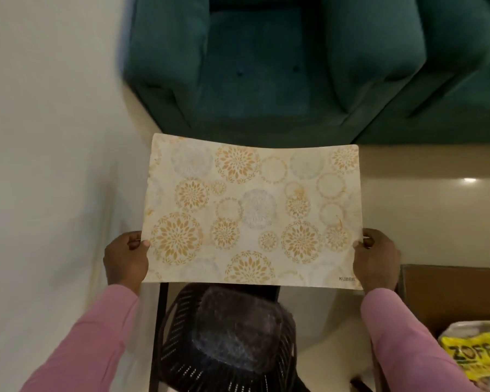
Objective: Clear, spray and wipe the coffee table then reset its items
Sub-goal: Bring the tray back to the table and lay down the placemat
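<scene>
A cream placemat printed with gold and grey flower circles is held flat in the air in front of me. My left hand grips its near left edge, thumb on top. My right hand grips its near right edge the same way. Both arms wear pink sleeves. Below the placemat stands a black slotted plastic basket with a dark frame under it. The coffee table's brown corner shows at the lower right.
A dark green sofa fills the top of the view, just past the placemat's far edge. A yellow packet marked ZOFF lies on the brown table. Pale glossy floor lies between; a white wall runs along the left.
</scene>
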Action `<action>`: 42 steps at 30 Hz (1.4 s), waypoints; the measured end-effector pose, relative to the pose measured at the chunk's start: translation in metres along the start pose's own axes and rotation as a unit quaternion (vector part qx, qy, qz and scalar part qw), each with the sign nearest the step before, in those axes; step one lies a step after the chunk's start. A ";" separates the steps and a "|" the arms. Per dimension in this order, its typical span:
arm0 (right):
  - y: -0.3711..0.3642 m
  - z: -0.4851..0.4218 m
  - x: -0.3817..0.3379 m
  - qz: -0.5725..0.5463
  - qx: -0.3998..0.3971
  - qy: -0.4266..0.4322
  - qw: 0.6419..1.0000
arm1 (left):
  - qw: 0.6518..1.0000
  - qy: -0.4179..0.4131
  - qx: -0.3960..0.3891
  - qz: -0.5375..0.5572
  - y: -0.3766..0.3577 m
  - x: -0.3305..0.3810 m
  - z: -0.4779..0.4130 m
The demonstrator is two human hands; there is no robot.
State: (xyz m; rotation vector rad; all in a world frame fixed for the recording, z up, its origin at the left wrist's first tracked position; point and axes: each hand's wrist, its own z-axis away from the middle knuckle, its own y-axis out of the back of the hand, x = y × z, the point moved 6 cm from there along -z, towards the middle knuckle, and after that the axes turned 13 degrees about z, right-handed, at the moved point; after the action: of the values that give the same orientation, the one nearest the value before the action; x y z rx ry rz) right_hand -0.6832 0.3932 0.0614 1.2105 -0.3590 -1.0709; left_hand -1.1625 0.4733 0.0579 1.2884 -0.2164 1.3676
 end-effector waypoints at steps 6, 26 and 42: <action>0.084 0.046 0.004 -0.005 0.006 0.027 1.000 | 0.999 0.021 0.000 0.045 0.052 0.047 0.061; 0.233 0.270 0.180 -0.043 0.117 -0.031 0.992 | 0.980 0.035 -0.093 0.173 0.187 -0.006 0.289; 0.314 0.313 0.372 -0.054 0.139 -0.062 0.987 | 0.965 0.027 -0.186 0.182 0.157 -0.031 0.466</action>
State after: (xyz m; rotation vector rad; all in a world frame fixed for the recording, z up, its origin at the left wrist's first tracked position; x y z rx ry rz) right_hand -0.5792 -0.1014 0.3428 1.4270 -0.5599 -1.2225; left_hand -1.0440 0.0571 0.2925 0.9218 -0.6680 1.5772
